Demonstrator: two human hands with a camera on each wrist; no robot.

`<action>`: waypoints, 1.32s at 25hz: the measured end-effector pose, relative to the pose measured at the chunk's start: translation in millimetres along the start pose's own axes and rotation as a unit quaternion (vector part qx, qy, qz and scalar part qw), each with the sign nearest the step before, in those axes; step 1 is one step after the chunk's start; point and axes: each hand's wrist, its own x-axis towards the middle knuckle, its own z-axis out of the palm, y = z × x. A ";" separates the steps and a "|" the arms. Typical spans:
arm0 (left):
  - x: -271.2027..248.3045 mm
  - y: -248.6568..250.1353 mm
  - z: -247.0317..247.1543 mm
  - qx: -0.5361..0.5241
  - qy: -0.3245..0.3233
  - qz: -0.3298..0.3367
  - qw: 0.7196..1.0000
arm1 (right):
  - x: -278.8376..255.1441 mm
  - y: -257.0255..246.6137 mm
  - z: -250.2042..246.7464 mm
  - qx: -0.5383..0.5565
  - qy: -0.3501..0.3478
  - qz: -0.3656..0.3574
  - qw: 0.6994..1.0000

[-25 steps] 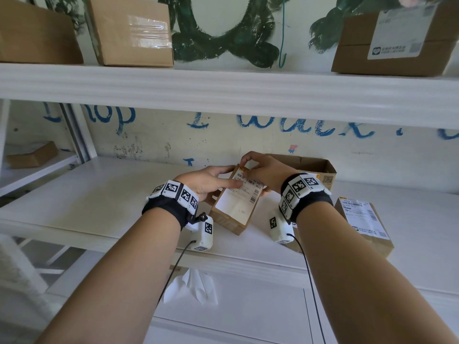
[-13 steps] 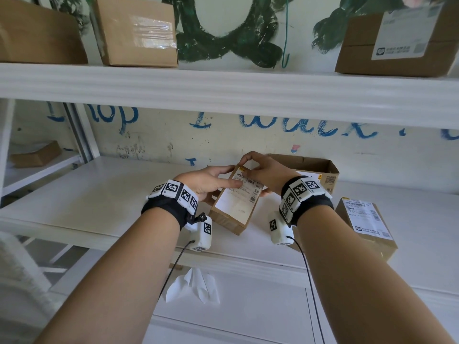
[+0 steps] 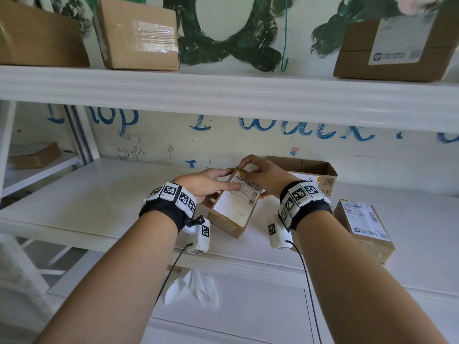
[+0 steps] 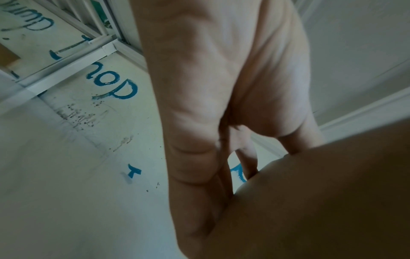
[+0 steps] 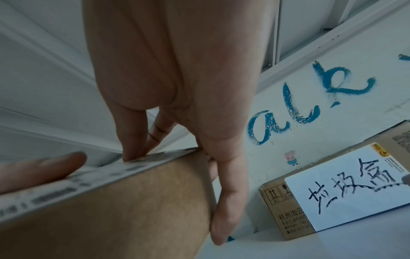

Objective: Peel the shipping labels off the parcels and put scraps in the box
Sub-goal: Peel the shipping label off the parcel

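Observation:
A small brown parcel (image 3: pixel 224 223) is tilted up over the white shelf (image 3: pixel 99 194), its white shipping label (image 3: pixel 238 204) facing me. My left hand (image 3: pixel 223 187) grips the parcel's left side, thumb lying across the label. My right hand (image 3: pixel 244 167) pinches the label's far edge (image 5: pixel 142 158) with thumb and forefinger while its other fingers curl down the parcel's (image 5: pixel 133 210) far end. The left wrist view shows only my palm and the parcel's dark side (image 4: pixel 321 210). Behind stands the open cardboard scrap box (image 3: pixel 298 161) with a handwritten white sign (image 5: pixel 355 189).
A second labelled parcel (image 3: pixel 362 224) lies at the right on the shelf. Cardboard boxes (image 3: pixel 139 36) (image 3: pixel 397 45) stand on the upper shelf (image 3: pixel 223 95) close overhead. A small box (image 3: pixel 34 157) is at far left. White paper (image 3: pixel 193 289) lies below the shelf's front edge.

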 end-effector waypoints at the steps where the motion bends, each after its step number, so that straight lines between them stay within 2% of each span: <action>1: -0.2 0.0 0.8 0.000 -0.002 -0.002 1.000 | -0.1 0.4 0.5 -0.009 0.000 -0.003 1.000; 5: -1.0 -3.6 2.4 -0.009 0.000 0.007 1.000 | 2.5 4.8 1.5 -0.004 0.024 -0.009 1.000; 9: -0.4 -0.3 1.5 -0.063 0.018 0.028 0.997 | 7.7 13.7 4.5 0.124 0.085 -0.001 0.989; 16: -4.6 -2.7 -1.0 -0.105 0.028 0.077 0.991 | 17.5 25.7 8.6 0.202 0.054 0.015 0.978; 18: -1.7 -5.6 -2.6 -0.088 0.060 0.096 0.990 | 18.3 29.7 11.1 0.185 0.057 0.005 0.981; 22: 2.6 -9.6 -7.9 -0.032 0.230 0.182 0.955 | 19.4 36.8 13.7 0.176 0.073 0.008 0.982; 23: 3.1 -9.5 -9.0 -0.013 0.248 0.199 0.948 | 19.8 38.0 14.0 0.175 0.074 0.012 0.982; 26: 2.4 -7.8 -7.8 0.024 0.244 0.217 0.945 | 20.8 39.3 14.6 0.165 0.068 0.011 0.984; 33: 2.6 -5.5 -7.3 0.065 0.249 0.202 0.945 | 21.0 36.3 15.9 0.157 0.061 0.005 0.986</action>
